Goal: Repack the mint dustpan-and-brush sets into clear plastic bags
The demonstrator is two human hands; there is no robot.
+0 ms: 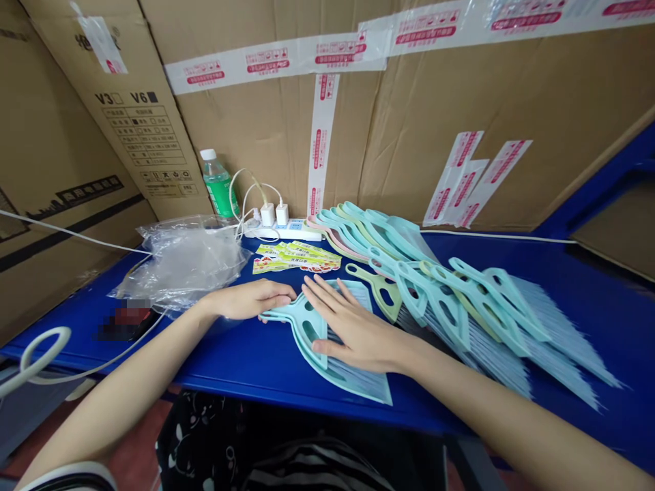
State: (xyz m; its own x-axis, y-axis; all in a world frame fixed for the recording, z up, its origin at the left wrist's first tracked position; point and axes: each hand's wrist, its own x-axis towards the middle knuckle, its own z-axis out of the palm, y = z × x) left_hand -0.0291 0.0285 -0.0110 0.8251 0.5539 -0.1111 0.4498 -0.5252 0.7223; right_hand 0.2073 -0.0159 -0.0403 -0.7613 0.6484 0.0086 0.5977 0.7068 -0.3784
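Our left hand (250,300) and right hand (358,334) lie open, fingers (327,296) flat on a pale blue hand broom (353,383) near the tabletop (245,375) front edge, where a slip could send it over

Under the left hand (248,300) and right hand (358,329) lies a pale mint plastic hand broom (313,333) with pale blue bristles, on a deep blue table (256,372). Beyond the hands, yellow labels (297,258) carry red print. Below them, a black garment (199,436) shows white patterning; another (312,470) has black-and-white stripes.
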